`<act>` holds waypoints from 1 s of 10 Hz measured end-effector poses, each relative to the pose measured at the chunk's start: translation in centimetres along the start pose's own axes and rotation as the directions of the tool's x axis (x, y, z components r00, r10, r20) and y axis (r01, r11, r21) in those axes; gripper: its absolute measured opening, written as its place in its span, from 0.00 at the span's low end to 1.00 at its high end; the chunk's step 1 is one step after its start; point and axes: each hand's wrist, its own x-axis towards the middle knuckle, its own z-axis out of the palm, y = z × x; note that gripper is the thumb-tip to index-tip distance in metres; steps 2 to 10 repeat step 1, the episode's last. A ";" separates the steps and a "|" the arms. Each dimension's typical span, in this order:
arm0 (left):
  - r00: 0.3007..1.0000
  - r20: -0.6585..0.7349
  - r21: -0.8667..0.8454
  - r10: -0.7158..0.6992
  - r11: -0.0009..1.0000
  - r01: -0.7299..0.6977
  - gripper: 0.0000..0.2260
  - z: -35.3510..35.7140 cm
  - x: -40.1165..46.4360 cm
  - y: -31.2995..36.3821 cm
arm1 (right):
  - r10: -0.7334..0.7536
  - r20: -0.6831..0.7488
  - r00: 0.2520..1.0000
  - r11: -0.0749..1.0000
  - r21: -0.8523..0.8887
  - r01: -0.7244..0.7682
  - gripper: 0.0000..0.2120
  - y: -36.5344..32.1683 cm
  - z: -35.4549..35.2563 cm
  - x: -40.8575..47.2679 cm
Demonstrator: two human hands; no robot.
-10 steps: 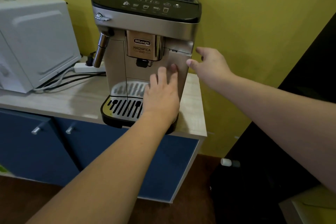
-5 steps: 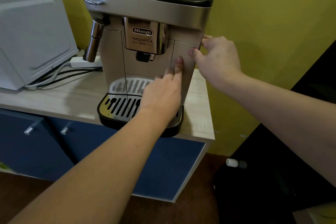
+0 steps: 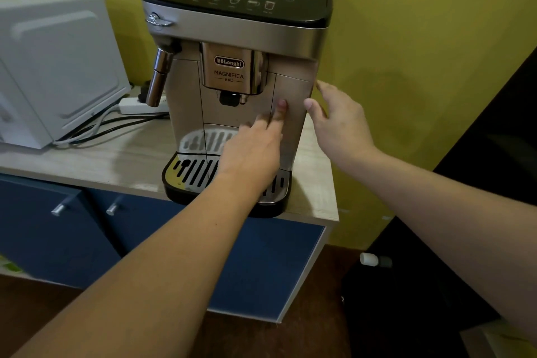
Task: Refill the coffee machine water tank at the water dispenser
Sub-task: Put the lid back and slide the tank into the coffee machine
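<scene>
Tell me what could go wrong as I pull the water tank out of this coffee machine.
The coffee machine stands near the counter's right edge; a hard tug could drag it toward the drop. Your left hand only touches the tank panel with fingertips, and your right hand is open beside it, so the tank could slip. Any water left might spill toward the power strip.

"DeLonghi MAGNIFICA EVO" on coffee machine point(image 3: 232, 73)
</scene>
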 end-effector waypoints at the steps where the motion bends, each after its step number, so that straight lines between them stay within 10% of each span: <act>1: 0.997 -0.078 -0.101 -0.005 0.995 -0.003 0.24 -0.2 -0.9 -0.8 | 0.008 -0.005 1.000 0.999 0.041 -0.008 0.26 0.5 0.1 -1.9; 10: 0.997 -0.078 -0.101 -0.005 0.995 -0.003 0.24 -0.2 -0.9 -0.8 | 0.008 -0.005 1.000 0.999 0.041 -0.008 0.26 0.5 0.1 -1.9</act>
